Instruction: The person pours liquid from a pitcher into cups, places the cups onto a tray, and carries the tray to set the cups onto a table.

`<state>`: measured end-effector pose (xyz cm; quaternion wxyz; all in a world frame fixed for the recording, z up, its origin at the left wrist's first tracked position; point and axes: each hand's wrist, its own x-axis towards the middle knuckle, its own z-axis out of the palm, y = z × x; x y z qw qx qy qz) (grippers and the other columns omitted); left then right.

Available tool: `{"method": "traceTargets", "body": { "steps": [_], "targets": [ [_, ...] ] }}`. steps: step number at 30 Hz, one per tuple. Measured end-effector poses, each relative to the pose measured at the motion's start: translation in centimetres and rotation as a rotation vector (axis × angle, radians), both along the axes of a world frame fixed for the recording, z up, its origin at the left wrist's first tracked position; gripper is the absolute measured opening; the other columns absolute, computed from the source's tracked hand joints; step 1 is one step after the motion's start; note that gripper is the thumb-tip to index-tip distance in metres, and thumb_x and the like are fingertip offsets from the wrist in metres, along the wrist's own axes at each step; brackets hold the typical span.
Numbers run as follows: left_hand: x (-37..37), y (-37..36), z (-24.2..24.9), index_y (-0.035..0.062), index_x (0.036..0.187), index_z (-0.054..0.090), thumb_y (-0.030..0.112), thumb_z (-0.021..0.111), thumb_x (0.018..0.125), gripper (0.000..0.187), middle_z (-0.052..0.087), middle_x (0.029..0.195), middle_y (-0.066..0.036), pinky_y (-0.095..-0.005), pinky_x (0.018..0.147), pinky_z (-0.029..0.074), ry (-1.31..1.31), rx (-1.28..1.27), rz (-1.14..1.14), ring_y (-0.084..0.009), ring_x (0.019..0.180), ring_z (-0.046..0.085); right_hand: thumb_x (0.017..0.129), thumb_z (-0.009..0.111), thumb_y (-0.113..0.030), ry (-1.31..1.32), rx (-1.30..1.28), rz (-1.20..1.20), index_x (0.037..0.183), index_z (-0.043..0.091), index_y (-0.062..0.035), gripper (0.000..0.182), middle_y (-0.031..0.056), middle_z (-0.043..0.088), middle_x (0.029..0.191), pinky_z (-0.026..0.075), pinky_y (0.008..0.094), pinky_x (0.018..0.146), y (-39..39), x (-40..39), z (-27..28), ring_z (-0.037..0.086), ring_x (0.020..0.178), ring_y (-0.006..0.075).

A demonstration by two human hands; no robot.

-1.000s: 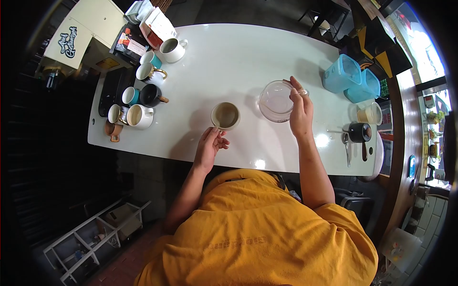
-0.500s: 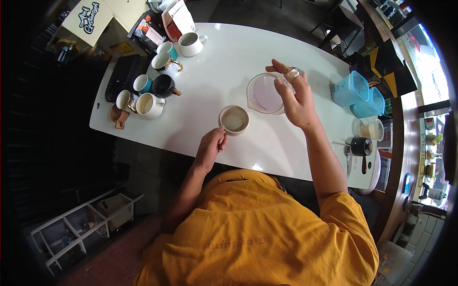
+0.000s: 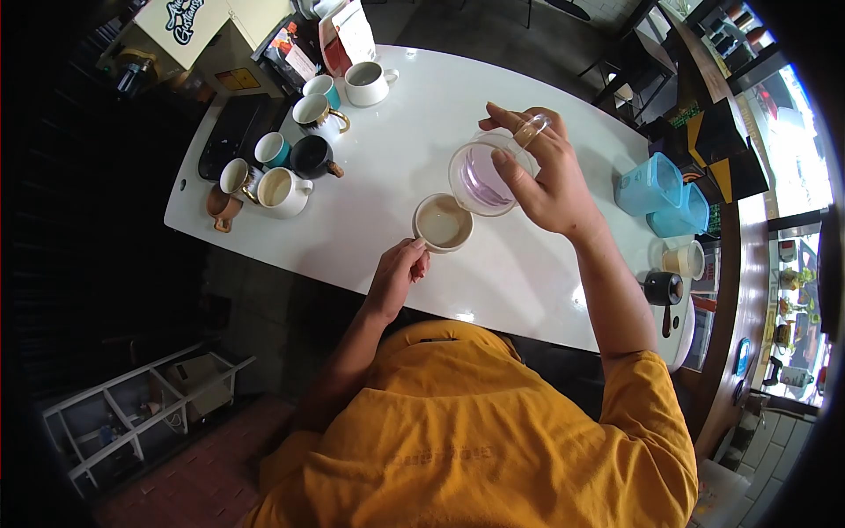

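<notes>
My left hand (image 3: 401, 274) is closed on the handle of a beige mug (image 3: 426, 211), in front of me on the left. The mug's inside looks pale, with a little shine at the bottom. Wrapped round the clear handle of a glass jug (image 3: 457, 179), my right hand (image 3: 543, 170) holds it just beyond and right of the mug. Pale purple liquid (image 3: 482, 174) lies in the jug, which leans towards the mug. In this view the jug's lower left edge overlaps the mug's rim.
Several mugs, among them a black one (image 3: 310, 157) and a white one (image 3: 367, 84), stand on the left of the white table (image 3: 378, 158). Blue plastic pitchers (image 3: 649, 183), a beige cup (image 3: 683, 260) and a black pot (image 3: 662, 289) are at the right. A grinder-like machine (image 3: 220, 40) stands back left.
The jug has moved left to the mug's rim and tipped towards it, its liquid shifting inside. The mug now appears slightly larger and tilted. The view has shifted a little.
</notes>
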<state>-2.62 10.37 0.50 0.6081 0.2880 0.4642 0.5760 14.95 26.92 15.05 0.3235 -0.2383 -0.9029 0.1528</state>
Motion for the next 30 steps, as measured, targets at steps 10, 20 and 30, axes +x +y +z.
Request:
{"method": "traceTargets", "body": {
  "steps": [10, 20, 30],
  "targets": [
    [-0.3, 0.7, 1.7, 0.0064, 0.084, 0.057, 0.029, 0.044, 0.099, 0.030, 0.052, 0.076, 0.002, -0.0215, 0.065, 0.038, 0.039, 0.006, -0.022, -0.0062, 0.069, 0.045, 0.083, 0.058, -0.021, -0.070, 0.107, 0.114, 0.124, 0.059, 0.0010, 0.046, 0.0109, 0.067, 0.111, 0.035, 0.0413, 0.100, 0.8, -0.3, 1.7, 0.047, 0.101, 0.0287],
    [0.2, 0.9, 2.6, 0.0068, 0.084, 0.056, 0.029, 0.044, 0.099, 0.029, 0.051, 0.077, 0.002, -0.0211, 0.065, 0.037, 0.066, -0.003, -0.019, -0.0055, 0.069, 0.044, 0.081, 0.058, -0.022, -0.097, 0.098, 0.123, 0.122, 0.060, 0.0021, 0.047, 0.0114, 0.067, 0.112, 0.035, 0.0409, 0.099, 0.9, -0.9, 2.4, 0.047, 0.102, 0.0288],
    [0.5, 0.8, 2.1, 0.0030, 0.088, 0.056, 0.026, 0.044, 0.097, 0.028, 0.051, 0.079, -0.001, -0.0229, 0.065, 0.037, 0.011, -0.031, -0.006, -0.0082, 0.070, 0.045, 0.078, 0.061, -0.022, -0.077, 0.125, 0.130, 0.121, 0.060, 0.0028, 0.050, 0.0114, 0.068, 0.106, 0.034, 0.0397, 0.101, 0.8, -1.3, 2.6, 0.052, 0.105, 0.0296]
  ]
}}
